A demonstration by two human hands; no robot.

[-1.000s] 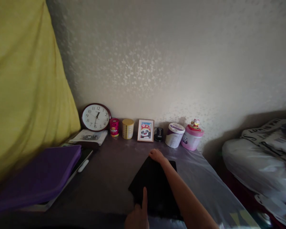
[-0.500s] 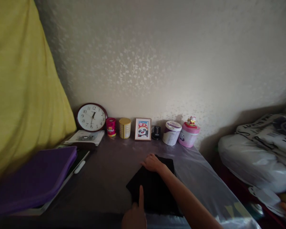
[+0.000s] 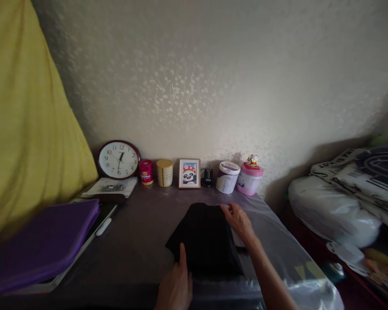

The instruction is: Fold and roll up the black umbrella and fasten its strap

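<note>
A black cloth (image 3: 203,241) lies on the plastic-covered table in front of me, its outline uneven. At its far right corner, my right hand (image 3: 239,219) is closed, with thumb and fingertips on the cloth's edge. My left hand (image 3: 176,280) is at the near left side of the cloth. Its index finger is stretched out against the cloth; the other fingers are partly hidden below.
Along the wall stand a clock (image 3: 119,159), a red can (image 3: 146,172), a yellow tin (image 3: 164,173), a framed panda picture (image 3: 189,173), a white tub (image 3: 228,177) and a pink tub (image 3: 250,178). A purple folder (image 3: 45,241) lies left; bagged bedding (image 3: 333,211) is at right.
My right hand has moved from the cloth's far left part to its far right corner. The cloth's far edge now lies differently, reaching further left. My left hand stays near the same spot.
</note>
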